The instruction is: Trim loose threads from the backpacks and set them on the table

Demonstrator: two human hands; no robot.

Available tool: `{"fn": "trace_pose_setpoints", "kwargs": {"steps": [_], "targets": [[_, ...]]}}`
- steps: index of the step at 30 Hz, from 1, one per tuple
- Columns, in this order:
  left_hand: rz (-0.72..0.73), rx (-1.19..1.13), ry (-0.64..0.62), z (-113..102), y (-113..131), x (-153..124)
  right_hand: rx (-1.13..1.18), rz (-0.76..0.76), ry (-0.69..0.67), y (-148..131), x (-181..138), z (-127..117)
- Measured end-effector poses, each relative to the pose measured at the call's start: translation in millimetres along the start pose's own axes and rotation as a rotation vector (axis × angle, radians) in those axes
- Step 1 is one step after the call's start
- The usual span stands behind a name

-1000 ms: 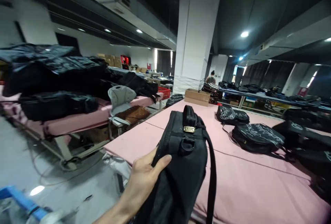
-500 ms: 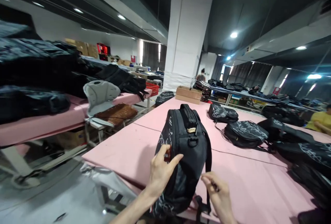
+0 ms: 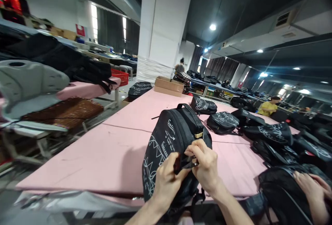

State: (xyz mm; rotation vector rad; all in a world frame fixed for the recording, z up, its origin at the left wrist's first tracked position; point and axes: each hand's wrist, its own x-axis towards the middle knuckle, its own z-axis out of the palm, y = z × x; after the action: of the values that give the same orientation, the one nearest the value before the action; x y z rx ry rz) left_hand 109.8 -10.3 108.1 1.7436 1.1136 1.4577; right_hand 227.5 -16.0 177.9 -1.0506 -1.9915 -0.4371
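Note:
A black backpack (image 3: 160, 142) with white scribbled lettering stands upright at the near edge of the pink table. Its top handle and a gold-coloured metal tag (image 3: 198, 135) face up. My left hand (image 3: 167, 180) is curled at the bag's side, thumb and forefinger closed on its dark fabric. Close beside it my right hand (image 3: 204, 162) is closed around a small dark object with a metallic glint, mostly hidden by the fingers. Both hands meet just below the metal tag, and the exact spot they work on is covered.
More black backpacks (image 3: 224, 122) lie along the right of the pink table (image 3: 103, 155). A co-worker's hands (image 3: 311, 187) rest on a black bag at lower right. A cardboard box (image 3: 168, 87) stands by the pillar (image 3: 160, 20). At left is a grey chair (image 3: 33, 83).
My right hand has come up from the bag's lower right side to meet the left. The left thumb and forefinger have closed. The view has swung right, and the backpack's printed front shows more.

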Motion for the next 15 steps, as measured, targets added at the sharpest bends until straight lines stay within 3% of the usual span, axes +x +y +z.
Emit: {"fn": "trace_pose_setpoints", "kwargs": {"steps": [3, 5, 8, 11, 15], "targets": [[0.016, 0.024, 0.002, -3.6, 0.4, 2.3, 0.11, 0.116, 0.007, -1.1, 4.3, -4.5], [0.007, 0.034, 0.019, -4.1, 0.6, 4.7, 0.191, 0.26, 0.084, 1.2, 3.6, -11.3], [-0.009, 0.025, 0.023, -2.1, 0.4, 7.7, 0.149, 0.384, 0.115, 5.5, -7.4, -21.8], [-0.027, 0.003, -0.005, 1.2, 0.7, 8.6, -0.023, 0.407, 0.021, 6.6, -26.9, -28.4], [-0.042, 0.019, -0.013, 4.9, 3.1, 7.4, -0.153, 0.331, 0.053, 6.2, -46.1, -30.9]]}}
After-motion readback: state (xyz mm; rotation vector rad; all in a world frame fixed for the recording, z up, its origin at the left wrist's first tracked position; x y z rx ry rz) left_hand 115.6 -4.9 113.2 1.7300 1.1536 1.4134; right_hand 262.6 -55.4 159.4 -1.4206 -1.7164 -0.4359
